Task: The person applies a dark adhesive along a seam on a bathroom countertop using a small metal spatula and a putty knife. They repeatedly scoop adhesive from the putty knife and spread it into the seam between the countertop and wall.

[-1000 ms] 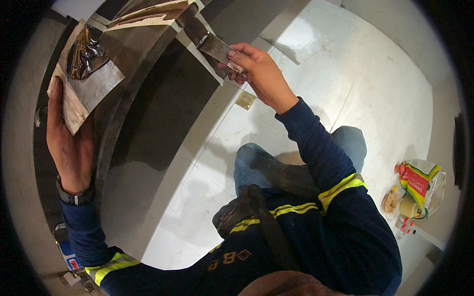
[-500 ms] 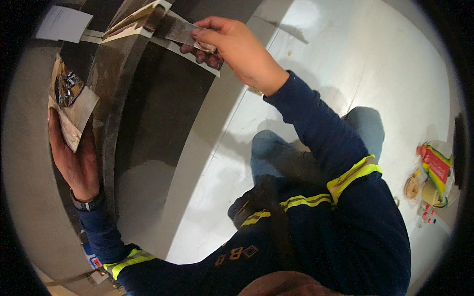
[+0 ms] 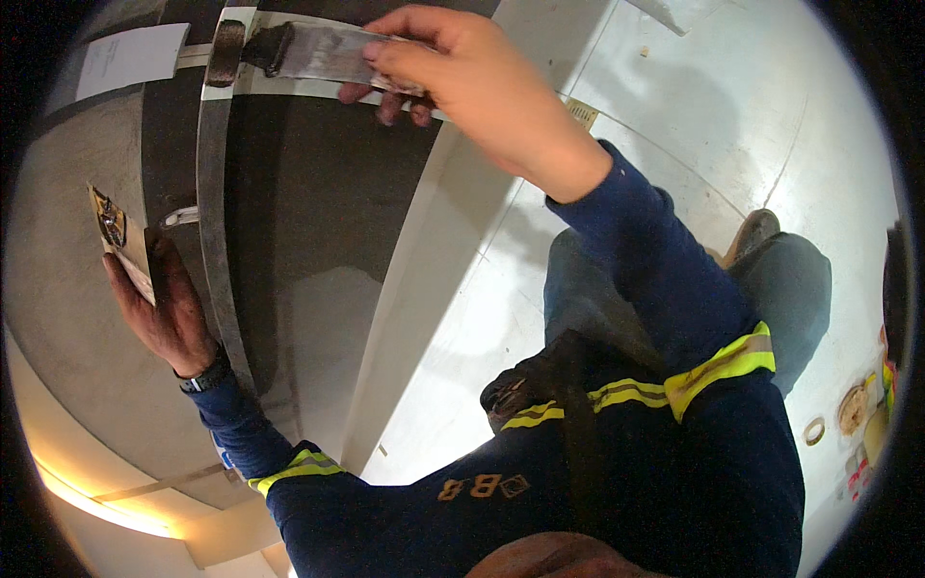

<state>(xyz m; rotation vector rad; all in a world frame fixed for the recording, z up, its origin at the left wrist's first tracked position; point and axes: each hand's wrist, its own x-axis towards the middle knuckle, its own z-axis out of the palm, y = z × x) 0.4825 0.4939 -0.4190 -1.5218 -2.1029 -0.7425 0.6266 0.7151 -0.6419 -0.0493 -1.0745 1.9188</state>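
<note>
My right hand pinches a flat, greyish see-through spreader between thumb and fingers. Dark paste coats the spreader's far end, close beside a dark patch on the edge of a dark panel. Pale strips border that patch above and below. Lower on the left, my left hand grips a thin pale plate, now seen nearly edge-on. Glossy dark paste sits on the plate's upper end. The palm side of the right hand is partly hidden, and its fingertips are stained dark.
A white paper sheet lies on the surface at upper left. A small metal fitting is set beside the panel edge. On the pale floor at right are a tape roll and a round tan item. A lit ledge curves at lower left.
The spreader has shifted left and up along the panel edge, its tip now beside the patch. My left hand has turned the plate edge-on and lowered slightly. The whole view has shifted.
</note>
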